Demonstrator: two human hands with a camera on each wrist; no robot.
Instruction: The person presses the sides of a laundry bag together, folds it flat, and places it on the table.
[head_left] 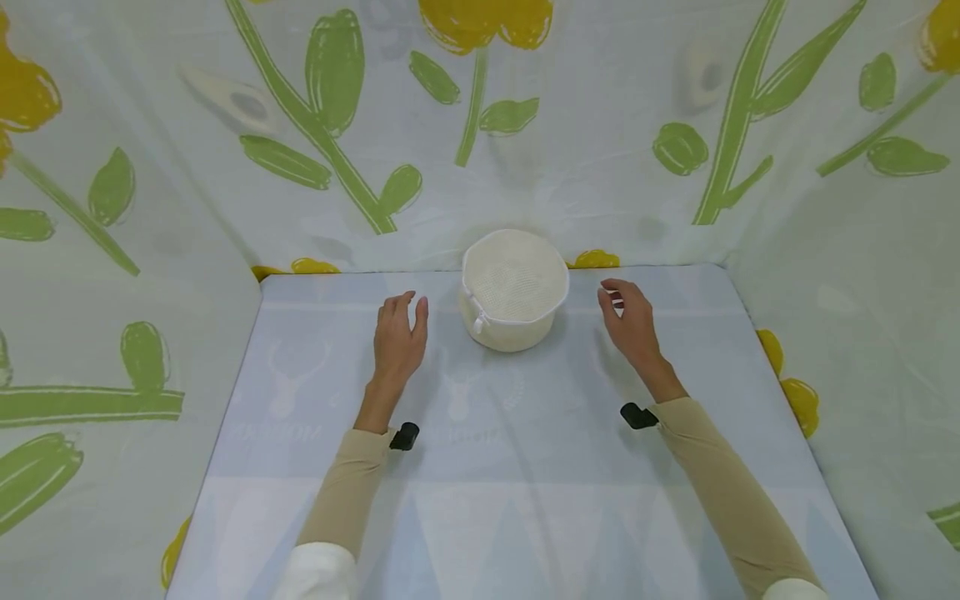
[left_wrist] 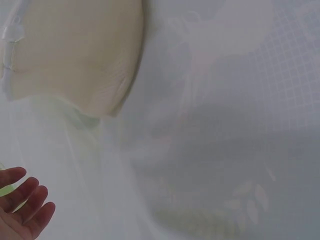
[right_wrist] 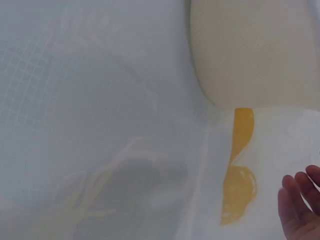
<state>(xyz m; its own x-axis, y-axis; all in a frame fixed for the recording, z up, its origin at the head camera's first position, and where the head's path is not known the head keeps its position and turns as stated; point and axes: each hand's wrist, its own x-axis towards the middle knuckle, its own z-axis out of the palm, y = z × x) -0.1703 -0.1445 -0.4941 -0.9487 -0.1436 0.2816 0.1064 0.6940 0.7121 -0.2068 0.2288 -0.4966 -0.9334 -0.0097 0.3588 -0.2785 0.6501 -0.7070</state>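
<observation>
Mesh basket [head_left: 514, 289] sits untouched between left hand [head_left: 399, 340] and right hand [head_left: 632, 321], both relaxed, holding nothing.

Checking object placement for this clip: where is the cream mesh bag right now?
In the head view the cream mesh bag sits on the table near its far edge, between the left hand and right hand, untouched.
</observation>
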